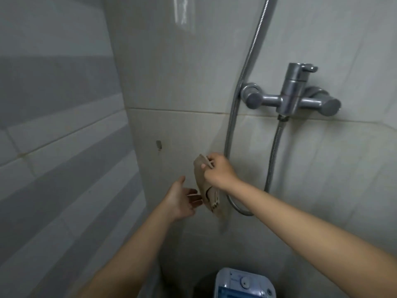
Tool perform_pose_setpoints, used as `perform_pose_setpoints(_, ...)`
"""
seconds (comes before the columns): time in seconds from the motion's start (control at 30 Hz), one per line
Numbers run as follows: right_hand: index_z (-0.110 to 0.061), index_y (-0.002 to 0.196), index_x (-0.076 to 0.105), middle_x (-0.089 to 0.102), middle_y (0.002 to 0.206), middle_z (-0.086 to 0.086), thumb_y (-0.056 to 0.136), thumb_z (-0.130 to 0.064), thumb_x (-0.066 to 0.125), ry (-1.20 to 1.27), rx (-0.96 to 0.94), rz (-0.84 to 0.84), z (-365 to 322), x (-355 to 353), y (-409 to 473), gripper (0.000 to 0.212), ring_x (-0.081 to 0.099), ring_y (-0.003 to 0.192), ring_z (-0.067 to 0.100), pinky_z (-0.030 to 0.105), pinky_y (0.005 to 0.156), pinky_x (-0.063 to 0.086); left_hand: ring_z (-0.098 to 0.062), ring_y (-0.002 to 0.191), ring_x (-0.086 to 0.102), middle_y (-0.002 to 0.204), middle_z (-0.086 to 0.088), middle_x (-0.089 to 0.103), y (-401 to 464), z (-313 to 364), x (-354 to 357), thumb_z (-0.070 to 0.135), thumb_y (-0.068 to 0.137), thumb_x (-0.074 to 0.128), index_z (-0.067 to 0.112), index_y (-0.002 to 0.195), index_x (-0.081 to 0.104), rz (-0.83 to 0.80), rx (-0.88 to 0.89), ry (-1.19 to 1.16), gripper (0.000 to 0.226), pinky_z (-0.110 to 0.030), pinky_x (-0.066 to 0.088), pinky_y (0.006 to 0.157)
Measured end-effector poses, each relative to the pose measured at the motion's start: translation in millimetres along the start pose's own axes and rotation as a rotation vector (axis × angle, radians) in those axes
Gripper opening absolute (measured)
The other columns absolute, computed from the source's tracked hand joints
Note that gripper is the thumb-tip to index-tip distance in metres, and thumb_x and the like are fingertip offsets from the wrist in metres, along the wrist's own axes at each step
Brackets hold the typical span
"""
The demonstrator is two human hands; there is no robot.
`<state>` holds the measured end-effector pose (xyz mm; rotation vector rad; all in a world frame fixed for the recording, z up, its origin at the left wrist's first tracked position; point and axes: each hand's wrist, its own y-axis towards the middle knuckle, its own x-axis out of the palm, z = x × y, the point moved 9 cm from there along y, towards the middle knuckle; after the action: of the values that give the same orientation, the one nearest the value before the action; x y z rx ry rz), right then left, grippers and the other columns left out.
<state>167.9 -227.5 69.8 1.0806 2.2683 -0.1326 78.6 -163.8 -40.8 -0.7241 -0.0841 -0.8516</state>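
A home bathroom's shower corner: grey tiled walls (64,125), with a chrome mixer tap (291,97) and its shower hose (231,130) alongside.

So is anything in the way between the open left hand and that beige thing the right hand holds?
Nothing visible. The left hand is open right beside the beige thing, fingertips close to its lower end. The right hand pinches its top; the shower hose hangs on the other side.
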Motion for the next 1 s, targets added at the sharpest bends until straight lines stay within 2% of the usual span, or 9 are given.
perform_pose_setpoints(0.1, -0.017, 0.085, 0.065, 0.062, 0.079, 0.003, 0.086, -0.017, 0.059, -0.014, -0.016, -0.088, 17, -2, -32, 0.006, 0.058, 0.079, 0.018, 0.024, 0.069, 0.040, -0.031, 0.088, 0.059, 0.085, -0.019, 0.071, -9, -37, 40, 0.061, 0.092, 0.020, 0.001, 0.126, 0.052, -0.136, -0.030, -0.241, 0.076, -0.039, 0.046, 0.082)
perform_pose_setpoints(0.23, -0.017, 0.081, 0.066, 0.063, 0.077, 0.001, 0.084, -0.019, 0.063, -0.015, 0.011, -0.034, 50, -26, -67, 0.004, 0.059, 0.075, 0.017, 0.021, 0.067, 0.039, -0.031, 0.098, 0.062, 0.091, -0.018, 0.074, -12, -68, 71, 0.066, 0.090, 0.017, 0.008, 0.108, 0.064, -0.243, 0.009, -0.379, 0.077, -0.041, 0.047, 0.079)
perform_pose_setpoints(0.37, -0.016, 0.083, 0.069, 0.072, 0.084, 0.005, 0.079, -0.027, 0.065, -0.133, 0.025, 0.178, 88, -59, -82, 0.012, 0.065, 0.083, 0.022, 0.028, 0.068, 0.050, -0.026, 0.098, 0.067, 0.109, -0.014, 0.071, -19, -86, 92, 0.065, 0.088, 0.028, 0.011, 0.115, 0.064, -0.377, 0.052, -0.286, 0.071, -0.038, 0.054, 0.082)
perform_pose_setpoints(0.47, -0.021, 0.099, 0.066, 0.064, 0.103, 0.005, 0.074, -0.040, 0.068, -0.141, 0.067, 0.222, 121, -66, -84, 0.032, 0.060, 0.102, 0.023, 0.034, 0.085, 0.052, -0.022, 0.094, 0.067, 0.104, -0.010, 0.071, -17, -95, 99, 0.020, 0.092, 0.048, 0.007, 0.127, 0.054, -0.388, 0.121, -0.034, 0.039, -0.034, 0.056, 0.078)
perform_pose_setpoints(0.57, -0.011, 0.127, 0.053, 0.056, 0.128, 0.008, 0.077, -0.053, 0.064, -0.032, 0.284, 0.054, 167, -53, -83, 0.066, 0.054, 0.120, 0.026, 0.040, 0.103, 0.046, -0.027, 0.096, 0.063, 0.104, -0.016, 0.065, -4, -104, 97, -0.016, 0.086, 0.039, -0.001, 0.135, 0.041, -0.357, 0.146, 0.095, 0.051, -0.036, 0.057, 0.079)
perform_pose_setpoints(0.67, -0.013, 0.105, 0.065, 0.071, 0.101, 0.005, 0.086, -0.043, 0.061, 0.376, 0.437, -0.216, 198, -23, -92, 0.036, 0.068, 0.095, 0.017, 0.030, 0.082, 0.056, -0.035, 0.113, 0.057, 0.124, -0.022, 0.057, 19, -114, 92, -0.021, 0.084, 0.037, 0.008, 0.139, 0.034, -0.336, 0.124, 0.187, 0.062, -0.043, 0.053, 0.086)
perform_pose_setpoints(0.77, -0.014, 0.095, 0.067, 0.072, 0.090, 0.003, 0.087, -0.026, 0.063, 0.499, 0.439, -0.210, 221, -12, -96, 0.015, 0.068, 0.084, 0.015, 0.022, 0.070, 0.053, -0.036, 0.123, 0.051, 0.131, -0.018, 0.052, 40, -129, 83, -0.018, 0.087, 0.039, 0.020, 0.135, 0.034, -0.296, 0.094, 0.275, 0.062, -0.044, 0.052, 0.085)
perform_pose_setpoints(0.93, -0.018, 0.094, 0.065, 0.071, 0.093, 0.004, 0.090, -0.019, 0.059, 0.516, 0.418, -0.034, 273, 11, -90, 0.007, 0.069, 0.092, 0.021, 0.033, 0.081, 0.056, -0.024, 0.081, 0.070, 0.100, -0.013, 0.068, 88, -173, 57, 0.008, 0.093, 0.053, 0.017, 0.112, 0.046, -0.254, -0.043, 0.408, 0.022, -0.039, 0.059, 0.071)
perform_pose_setpoints(1.0, -0.018, 0.094, 0.064, 0.071, 0.091, 0.002, 0.092, -0.017, 0.057, 0.568, 0.439, 0.024, 303, 22, -87, 0.008, 0.068, 0.090, 0.020, 0.028, 0.079, 0.055, -0.023, 0.077, 0.071, 0.094, -0.013, 0.071, 115, -195, 47, 0.016, 0.093, 0.056, 0.015, 0.107, 0.051, -0.267, -0.075, 0.482, 0.015, -0.040, 0.058, 0.076)
